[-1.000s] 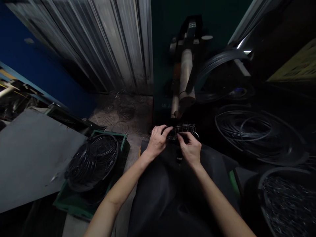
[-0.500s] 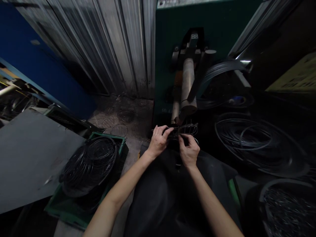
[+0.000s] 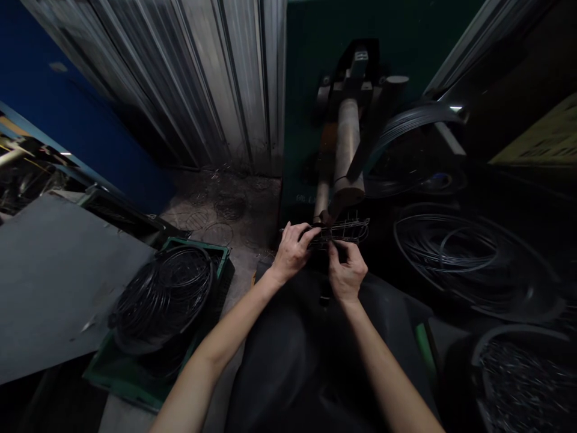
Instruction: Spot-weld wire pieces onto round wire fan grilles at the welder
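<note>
Just below the lower end of the machine's arms [image 3: 348,150] is a small wire frame [image 3: 356,230] made of thin metal rods. My left hand [image 3: 293,249] grips its left part between thumb and fingers. Close beside it, my right hand [image 3: 348,269] is closed in a pinch at the near side of the frame. Whatever small piece sits in those right fingertips is too dark to make out. The middle of the frame is partly hidden by my fingers.
A green crate [image 3: 220,255] on the left holds a dark basin of wire rings [image 3: 166,294]. On the right stand a wide tub with wire hoops [image 3: 451,246] and a bucket of small metal pieces [image 3: 532,379]. The green machine body [image 3: 302,90] rises ahead.
The wire frame has shifted slightly to the right and turned a little under the machine's arms. Both hands stay close together at it; the whole view has tilted slightly.
</note>
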### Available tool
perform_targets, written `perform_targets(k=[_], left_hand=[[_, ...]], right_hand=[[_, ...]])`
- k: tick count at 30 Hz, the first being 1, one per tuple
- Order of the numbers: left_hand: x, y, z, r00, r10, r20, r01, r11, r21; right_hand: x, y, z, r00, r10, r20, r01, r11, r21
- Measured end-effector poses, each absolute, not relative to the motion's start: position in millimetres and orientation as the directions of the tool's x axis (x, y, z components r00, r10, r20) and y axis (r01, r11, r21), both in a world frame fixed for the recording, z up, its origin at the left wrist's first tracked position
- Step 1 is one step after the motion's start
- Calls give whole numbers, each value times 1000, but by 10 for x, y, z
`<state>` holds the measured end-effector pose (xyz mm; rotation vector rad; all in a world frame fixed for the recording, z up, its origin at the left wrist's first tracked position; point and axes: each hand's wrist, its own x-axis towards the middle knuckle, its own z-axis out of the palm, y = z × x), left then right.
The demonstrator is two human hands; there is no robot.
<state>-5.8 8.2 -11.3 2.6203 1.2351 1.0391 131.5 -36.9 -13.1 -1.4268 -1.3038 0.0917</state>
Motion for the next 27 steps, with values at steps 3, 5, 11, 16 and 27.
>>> perform_targets(k=[3, 5, 11, 16, 27], left_hand=[[-49, 105, -104, 447, 705, 551, 661, -675, 328], [-43, 124, -108, 439, 700, 563, 660, -676, 327], [-41, 142, -128, 445, 695, 564, 662, -680, 316], [-55, 131, -102, 449, 693, 564, 682, -673, 285], [-49, 121, -60, 446, 721, 530, 693, -653, 305]], right_hand=[[1309, -346, -131, 394, 720, 571, 639, 233, -733], [1309, -327, -134, 392, 725, 566, 640, 226, -734], [1310, -308, -139, 381, 717, 584, 647, 244, -722], [1329, -325, -121, 369, 729, 577, 633, 258, -730], [1406, -341, -124, 283, 770, 573, 651, 284, -703]])
